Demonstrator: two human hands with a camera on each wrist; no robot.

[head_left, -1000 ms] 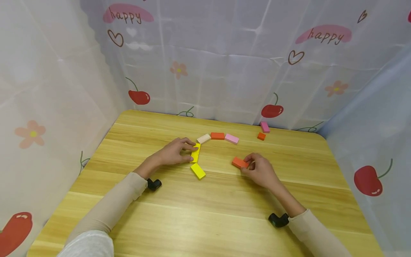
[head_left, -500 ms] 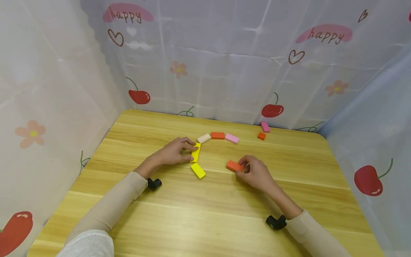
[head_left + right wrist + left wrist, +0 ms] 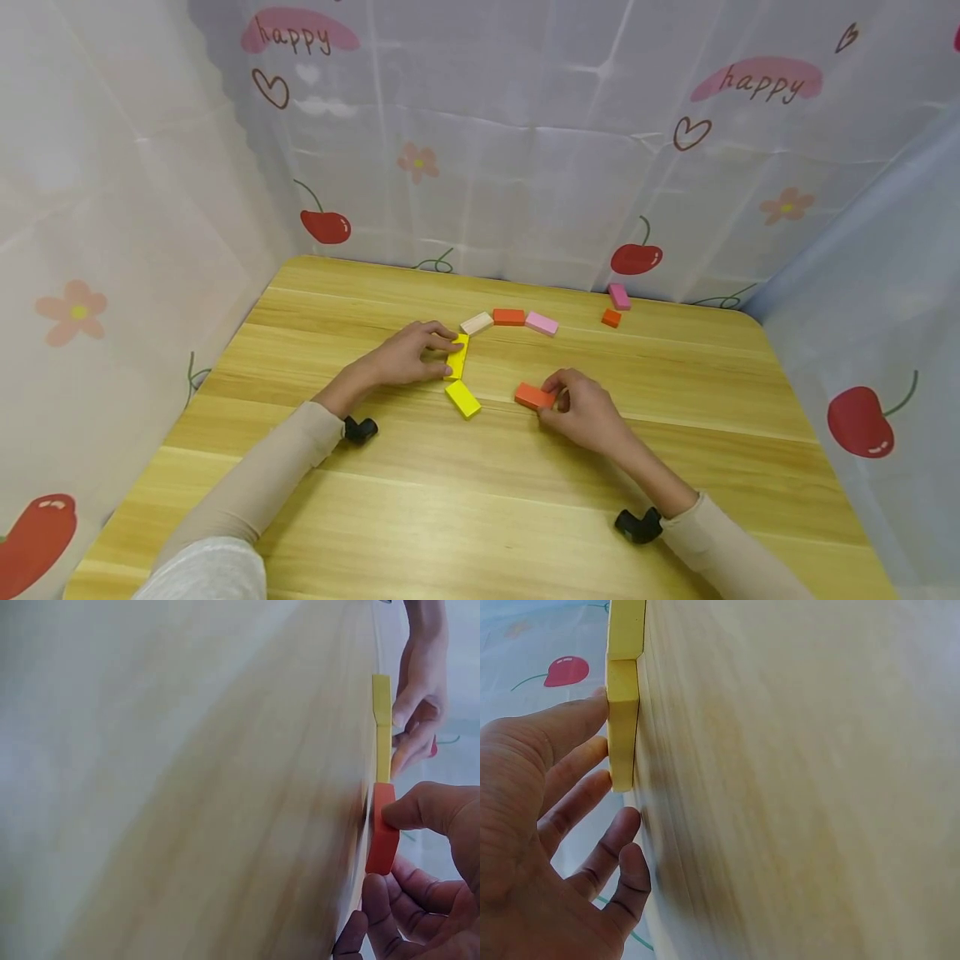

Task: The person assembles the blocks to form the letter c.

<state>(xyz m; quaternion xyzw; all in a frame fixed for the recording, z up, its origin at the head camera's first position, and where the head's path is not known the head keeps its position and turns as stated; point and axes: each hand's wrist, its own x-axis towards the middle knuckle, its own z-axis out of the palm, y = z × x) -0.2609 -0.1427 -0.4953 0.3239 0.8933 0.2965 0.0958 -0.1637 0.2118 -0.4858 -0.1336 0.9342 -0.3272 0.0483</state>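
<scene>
Here, orange block [image 3: 530,396] pinched by right hand [image 3: 587,412], farther yellow block [image 3: 459,358] against relaxed left hand [image 3: 407,356]

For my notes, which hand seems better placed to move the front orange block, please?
Probably the right hand: it pinches the front orange block, while the left hand touches a yellow block.

Beige sleeves [image 3: 251,479] end by bent black wrist pieces [image 3: 637,527], white cloth [image 3: 206,573] overlapping the left sleeve
</scene>
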